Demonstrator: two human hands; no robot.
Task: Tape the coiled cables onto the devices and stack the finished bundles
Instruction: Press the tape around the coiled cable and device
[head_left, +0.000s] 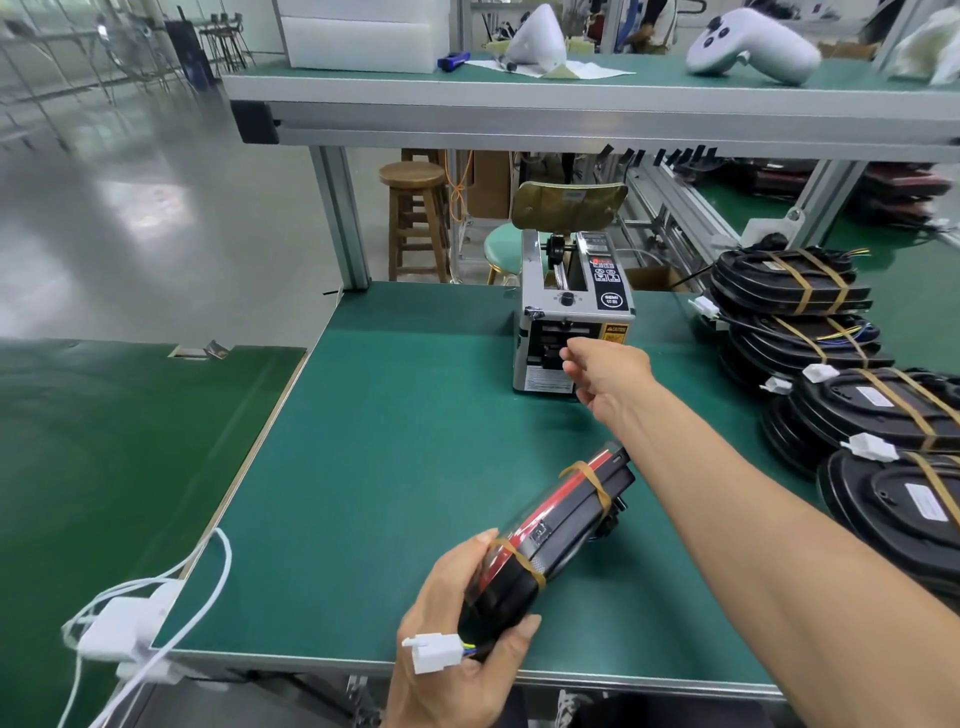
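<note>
My left hand (457, 629) grips a black and red device (550, 535) on edge above the green table (374, 467). Two tan tape bands cross the device, and a white connector (434, 652) with coloured wires pokes out over my fingers. My right hand (605, 371) reaches across to the outlet of the grey tape dispenser (569, 317), thumb and forefinger close together at the slot. Whether a tape strip is between them cannot be seen. Stacks of taped black bundles (841, 374) lie along the right side.
A white power strip with cables (130, 623) hangs at the table's front left corner. An upper shelf (571, 98) carries white foam blocks, a blue tool and white shells. A wooden stool (415, 218) and a chair stand behind the table.
</note>
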